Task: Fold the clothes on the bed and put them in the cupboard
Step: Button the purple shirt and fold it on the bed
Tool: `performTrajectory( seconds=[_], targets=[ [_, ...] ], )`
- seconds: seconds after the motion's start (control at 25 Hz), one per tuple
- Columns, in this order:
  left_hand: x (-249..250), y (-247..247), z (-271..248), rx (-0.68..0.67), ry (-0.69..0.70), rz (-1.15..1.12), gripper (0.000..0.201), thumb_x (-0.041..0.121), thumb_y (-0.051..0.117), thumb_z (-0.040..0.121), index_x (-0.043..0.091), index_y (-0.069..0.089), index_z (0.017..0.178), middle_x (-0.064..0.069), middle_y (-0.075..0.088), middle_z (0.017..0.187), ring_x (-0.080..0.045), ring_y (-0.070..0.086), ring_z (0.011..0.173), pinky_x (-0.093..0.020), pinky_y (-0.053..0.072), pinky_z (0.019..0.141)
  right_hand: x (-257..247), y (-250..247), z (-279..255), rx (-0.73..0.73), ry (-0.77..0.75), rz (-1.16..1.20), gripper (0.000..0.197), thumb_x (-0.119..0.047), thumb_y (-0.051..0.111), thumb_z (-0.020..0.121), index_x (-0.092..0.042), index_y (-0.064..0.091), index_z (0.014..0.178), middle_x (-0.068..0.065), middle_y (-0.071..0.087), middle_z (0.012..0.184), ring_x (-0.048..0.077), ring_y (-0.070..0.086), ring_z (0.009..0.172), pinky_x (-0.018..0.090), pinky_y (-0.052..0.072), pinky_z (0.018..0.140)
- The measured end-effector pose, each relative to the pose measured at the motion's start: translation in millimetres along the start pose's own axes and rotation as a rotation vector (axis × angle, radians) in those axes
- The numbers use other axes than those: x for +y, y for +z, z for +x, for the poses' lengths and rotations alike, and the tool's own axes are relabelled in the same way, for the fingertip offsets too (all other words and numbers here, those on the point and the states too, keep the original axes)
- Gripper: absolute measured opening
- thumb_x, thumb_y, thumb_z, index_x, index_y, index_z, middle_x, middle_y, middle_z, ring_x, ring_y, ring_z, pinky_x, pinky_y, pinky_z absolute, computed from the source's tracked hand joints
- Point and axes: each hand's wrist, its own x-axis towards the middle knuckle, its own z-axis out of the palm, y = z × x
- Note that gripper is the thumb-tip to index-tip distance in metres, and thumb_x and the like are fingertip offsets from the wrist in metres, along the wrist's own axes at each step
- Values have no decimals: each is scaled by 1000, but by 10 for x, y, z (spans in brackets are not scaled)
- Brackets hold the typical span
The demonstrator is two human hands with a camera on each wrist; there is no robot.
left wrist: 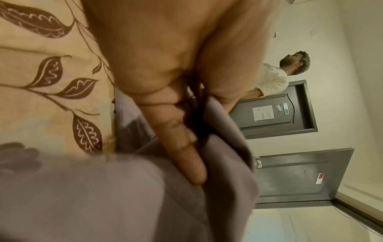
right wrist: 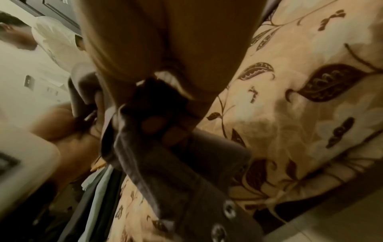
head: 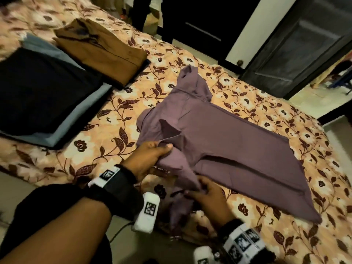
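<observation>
Leftmost, a dark folded stack (head: 40,88) and brown shirt (head: 101,48) lie on the bed (head: 247,103). Then the left hand (head: 150,159) and right hand (head: 207,195) each pinch the purple garment (head: 228,149), whose long axis runs diagonally from near-left to far-right.

The right hand (right wrist: 165,65) pinches a fold of purple garment (right wrist: 165,172) above the floral bedsheet (right wrist: 290,122).

- Head view: dim, warm indoor light, corners darkened, straight edges bowed by the wide lens.
- Both wrist views: soft, motion-blurred, close fingers (left wrist: 186,147) out of focus.
</observation>
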Motion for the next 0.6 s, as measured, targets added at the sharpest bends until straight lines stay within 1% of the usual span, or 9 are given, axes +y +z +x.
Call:
performTrajectory(
  seconds=[0.08, 0.16, 0.24, 0.28, 0.36, 0.4, 0.48, 0.56, 0.6],
  targets=[
    [25, -275, 161, 145, -19, 86, 41, 43, 58, 94, 5, 67, 103, -19, 73, 93, -32, 67, 69, -36, 56, 60, -380, -324, 354, -43, -9, -319, 24, 6, 66, 80, -17, 66, 89, 4, 70, 83, 6, 67, 70, 30, 53, 65],
    [-13, -508, 326, 318, -34, 126, 41, 45, 59, 93, 5, 64, 100, -16, 73, 91, -27, 61, 62, -28, 47, 53, -900, -689, 868, -88, 16, -604, 16, -6, 68, 83, -12, 68, 98, 8, 71, 90, 20, 70, 83, 41, 57, 77],
    [-82, -661, 488, 402, -69, 199, 33, 38, 65, 90, 12, 58, 109, -10, 72, 95, -24, 60, 67, -28, 45, 52, -1506, -917, 1394, 66, -70, -626, 38, -19, 71, 84, -13, 61, 120, 10, 68, 107, 27, 66, 99, 45, 55, 87],
    [-117, -698, 555, 409, -88, 249, 32, 34, 67, 88, 16, 56, 113, -7, 71, 99, -24, 61, 73, -28, 45, 54, -1785, -992, 1608, 212, -199, -560, 53, -26, 71, 84, -18, 52, 133, 8, 62, 121, 22, 60, 111, 38, 54, 91],
    [-153, -704, 647, 418, -89, 309, 27, 29, 70, 86, 19, 59, 109, -5, 69, 100, -22, 62, 76, -28, 47, 56, -2130, -995, 1831, 408, -473, -475, 66, -29, 67, 87, -23, 36, 145, 0, 43, 144, 5, 42, 122, 7, 44, 88],
    [-157, -697, 688, 432, -83, 334, 20, 28, 70, 86, 19, 61, 101, -5, 68, 96, -22, 63, 75, -30, 50, 58, -2167, -926, 1873, 425, -544, -469, 62, -28, 65, 90, -22, 36, 144, -4, 41, 145, 1, 41, 120, 1, 40, 82],
    [-155, -706, 742, 461, -98, 382, 15, 29, 71, 86, 18, 61, 91, -7, 68, 87, -25, 66, 74, -39, 58, 66, -1842, -732, 1878, 293, -515, -519, 46, -27, 62, 92, -18, 50, 135, -6, 53, 133, 4, 51, 113, 2, 39, 80],
    [-158, -746, 779, 483, -104, 377, 16, 27, 72, 86, 15, 62, 88, -10, 69, 81, -28, 69, 71, -42, 60, 69, -1129, -506, 1730, 120, -436, -679, 33, -26, 66, 89, -15, 63, 121, -5, 61, 117, 13, 57, 109, 0, 35, 77],
    [-165, -764, 791, 490, -96, 368, 15, 25, 72, 86, 12, 63, 87, -12, 70, 80, -29, 69, 69, -42, 61, 66, -721, -384, 1603, 50, -383, -730, 33, -25, 66, 89, -14, 63, 120, -2, 60, 118, 18, 55, 114, 1, 34, 82]
  ],
)
